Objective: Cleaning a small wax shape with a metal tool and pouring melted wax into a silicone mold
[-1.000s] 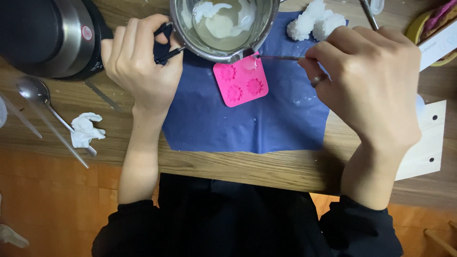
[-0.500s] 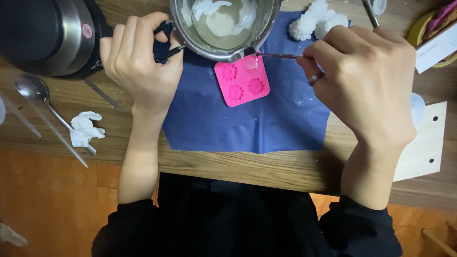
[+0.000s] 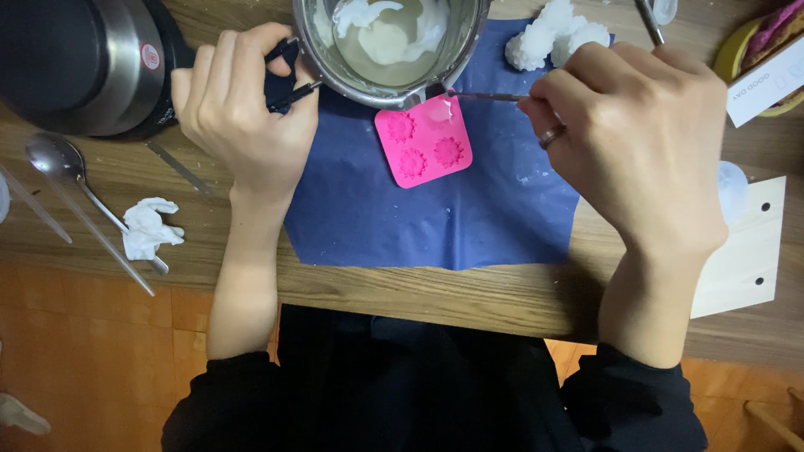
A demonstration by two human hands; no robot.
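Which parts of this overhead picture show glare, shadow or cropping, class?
Head view: soft, even light; bright glare on the steel pot's rim and the spoon; the right hand casts a soft shadow on the blue mat; the pot's top edge is cropped; the pink mould is sharp.

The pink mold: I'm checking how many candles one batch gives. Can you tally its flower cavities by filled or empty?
Pink mold cavities:
Filled or filling with pale liquid, under the metal pitcher's spout: 1
Empty flower cavities: 3
Total: 4
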